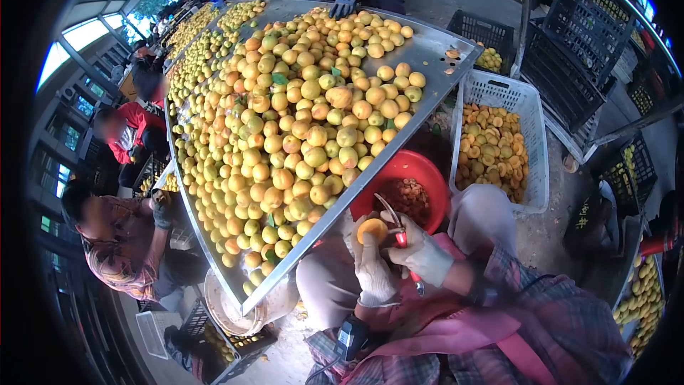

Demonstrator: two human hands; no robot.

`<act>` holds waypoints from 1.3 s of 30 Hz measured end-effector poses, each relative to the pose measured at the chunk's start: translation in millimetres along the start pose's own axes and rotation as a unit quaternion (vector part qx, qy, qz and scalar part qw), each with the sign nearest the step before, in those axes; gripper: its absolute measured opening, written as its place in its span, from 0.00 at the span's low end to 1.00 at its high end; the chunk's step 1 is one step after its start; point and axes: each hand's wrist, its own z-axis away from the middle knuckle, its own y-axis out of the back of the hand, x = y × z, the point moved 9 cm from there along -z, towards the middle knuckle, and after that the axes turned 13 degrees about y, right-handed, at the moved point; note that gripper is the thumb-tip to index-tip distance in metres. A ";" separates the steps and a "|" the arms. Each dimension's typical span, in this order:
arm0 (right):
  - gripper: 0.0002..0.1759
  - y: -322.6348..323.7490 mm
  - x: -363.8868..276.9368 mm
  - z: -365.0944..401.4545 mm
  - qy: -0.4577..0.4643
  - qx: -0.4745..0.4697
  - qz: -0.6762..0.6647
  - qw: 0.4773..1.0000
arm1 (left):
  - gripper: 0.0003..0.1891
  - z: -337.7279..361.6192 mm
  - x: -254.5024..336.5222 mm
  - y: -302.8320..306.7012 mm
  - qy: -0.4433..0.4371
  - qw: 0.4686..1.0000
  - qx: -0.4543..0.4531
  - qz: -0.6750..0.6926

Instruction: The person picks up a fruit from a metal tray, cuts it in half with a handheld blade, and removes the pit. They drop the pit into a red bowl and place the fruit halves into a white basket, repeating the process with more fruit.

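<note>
Left hand (374,274) holds apricot (372,230), right hand (426,255) knife (401,238)

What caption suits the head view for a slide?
Left hand holds a round orange fruit; right hand, a red-handled metal tool.

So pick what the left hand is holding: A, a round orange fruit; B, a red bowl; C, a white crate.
A: the left hand grips a round orange fruit, while the right hand holds a red-handled tool against it.
</note>
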 end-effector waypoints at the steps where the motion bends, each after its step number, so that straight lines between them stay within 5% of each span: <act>1: 0.39 -2.3 -1.5 1.2 -0.004 -0.011 0.001 1.000 | 0.24 -1.7 0.8 3.8 -0.027 1.000 0.006 -0.013; 9: 0.43 8.4 2.9 2.8 -0.047 0.038 0.070 0.996 | 0.22 1.9 1.6 0.5 0.026 0.996 -0.012 0.084; 17: 0.41 38.6 22.5 0.8 -0.073 0.127 -0.016 0.989 | 0.21 -0.5 -4.4 13.6 0.003 0.989 -0.030 0.147; 19: 0.37 49.3 11.2 -5.9 -0.015 0.174 -0.008 0.985 | 0.20 6.2 14.5 17.6 -0.109 0.989 -0.025 0.093; 20: 0.36 63.7 17.3 -10.6 0.007 0.177 -0.004 0.984 | 0.20 5.3 4.8 25.4 0.002 0.977 -0.032 0.213; 21: 0.36 77.5 20.9 -12.9 0.016 0.185 -0.005 0.983 | 0.19 11.9 14.2 28.2 -0.010 0.968 -0.044 0.247; 24: 0.35 87.3 29.1 -19.7 0.018 0.162 -0.134 0.977 | 0.20 27.4 42.1 62.3 -0.058 0.961 0.004 0.271; 29: 0.28 77.6 40.3 -8.5 -0.058 0.182 -0.071 0.979 | 0.17 56.0 73.9 165.7 -0.162 0.936 0.133 0.284; 30: 0.27 77.2 51.1 -5.9 -0.089 0.175 -0.076 0.978 | 0.16 69.7 78.8 185.5 -0.169 0.945 0.246 0.135; 31: 0.26 74.8 60.5 -2.5 -0.121 0.167 -0.082 0.975 | 0.17 66.5 69.9 204.4 -0.134 0.940 0.199 0.244; 33: 0.24 70.3 66.9 0.8 -0.125 0.162 -0.088 0.975 | 0.18 86.2 61.8 224.7 -0.127 0.909 0.274 0.286; 39: 0.25 50.7 67.3 6.5 -0.166 0.118 -0.104 0.973 | 0.19 90.1 45.8 246.1 -0.128 0.914 0.272 0.274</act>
